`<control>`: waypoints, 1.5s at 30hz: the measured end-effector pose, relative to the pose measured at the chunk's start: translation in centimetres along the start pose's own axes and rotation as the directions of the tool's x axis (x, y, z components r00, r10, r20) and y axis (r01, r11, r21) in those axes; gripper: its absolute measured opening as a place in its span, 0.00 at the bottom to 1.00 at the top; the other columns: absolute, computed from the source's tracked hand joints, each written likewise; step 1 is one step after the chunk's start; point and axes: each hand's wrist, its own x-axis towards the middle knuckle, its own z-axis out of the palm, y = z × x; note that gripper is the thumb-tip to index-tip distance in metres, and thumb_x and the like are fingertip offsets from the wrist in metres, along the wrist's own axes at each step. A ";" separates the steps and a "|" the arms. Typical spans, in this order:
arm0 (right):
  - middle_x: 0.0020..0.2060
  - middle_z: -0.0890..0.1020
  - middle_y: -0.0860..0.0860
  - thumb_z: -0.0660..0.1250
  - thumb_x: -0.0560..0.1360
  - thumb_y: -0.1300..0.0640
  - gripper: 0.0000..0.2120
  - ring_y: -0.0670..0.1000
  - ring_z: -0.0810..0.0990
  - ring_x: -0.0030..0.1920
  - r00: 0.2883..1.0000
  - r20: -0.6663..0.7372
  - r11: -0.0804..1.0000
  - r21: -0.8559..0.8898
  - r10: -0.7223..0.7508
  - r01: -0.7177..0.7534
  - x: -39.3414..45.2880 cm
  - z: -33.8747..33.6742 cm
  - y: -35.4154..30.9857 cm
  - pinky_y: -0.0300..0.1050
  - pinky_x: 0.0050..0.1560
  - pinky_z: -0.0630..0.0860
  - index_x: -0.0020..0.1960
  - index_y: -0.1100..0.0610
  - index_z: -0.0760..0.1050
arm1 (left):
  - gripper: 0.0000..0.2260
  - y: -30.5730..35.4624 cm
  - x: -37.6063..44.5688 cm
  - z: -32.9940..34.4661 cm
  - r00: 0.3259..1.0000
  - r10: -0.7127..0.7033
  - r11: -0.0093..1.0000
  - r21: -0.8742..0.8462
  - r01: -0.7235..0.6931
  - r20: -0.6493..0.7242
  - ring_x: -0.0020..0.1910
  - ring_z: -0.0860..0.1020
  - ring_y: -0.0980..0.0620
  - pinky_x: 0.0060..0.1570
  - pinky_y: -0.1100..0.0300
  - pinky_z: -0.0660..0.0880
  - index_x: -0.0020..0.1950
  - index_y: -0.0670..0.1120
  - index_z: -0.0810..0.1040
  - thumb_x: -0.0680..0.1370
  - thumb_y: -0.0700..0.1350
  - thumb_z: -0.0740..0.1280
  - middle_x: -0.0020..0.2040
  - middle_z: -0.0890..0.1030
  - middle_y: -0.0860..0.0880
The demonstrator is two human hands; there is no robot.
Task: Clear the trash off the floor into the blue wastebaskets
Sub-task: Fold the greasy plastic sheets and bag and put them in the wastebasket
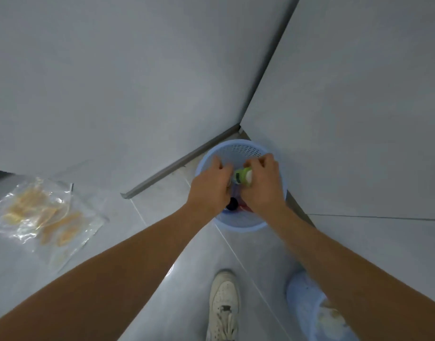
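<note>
Both hands, left (210, 187) and right (262, 184), curl around a green-capped bottle (243, 177) above the wastebasket (238, 223).

White shoe (224, 306) on grey floor (162, 242)

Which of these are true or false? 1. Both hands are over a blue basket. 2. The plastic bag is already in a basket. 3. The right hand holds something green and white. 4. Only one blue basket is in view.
1. True: the left hand and right hand are above the blue wastebasket in the corner.
2. False: the clear plastic bag lies on the floor at the left.
3. True: it grips a green-and-white item.
4. False: a second blue wastebasket shows at lower right.
</note>
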 end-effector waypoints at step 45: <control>0.64 0.75 0.59 0.69 0.73 0.55 0.32 0.63 0.76 0.63 0.809 0.572 0.990 0.050 -0.135 0.130 -3.6 39.5 -36.6 0.55 0.64 0.74 0.75 0.52 0.65 | 0.23 -55.5 -32.2 2.5 0.460 -0.881 0.319 -0.579 0.750 0.111 0.63 0.77 0.39 0.63 0.46 0.74 0.71 0.43 0.71 0.80 0.52 0.66 0.64 0.78 0.41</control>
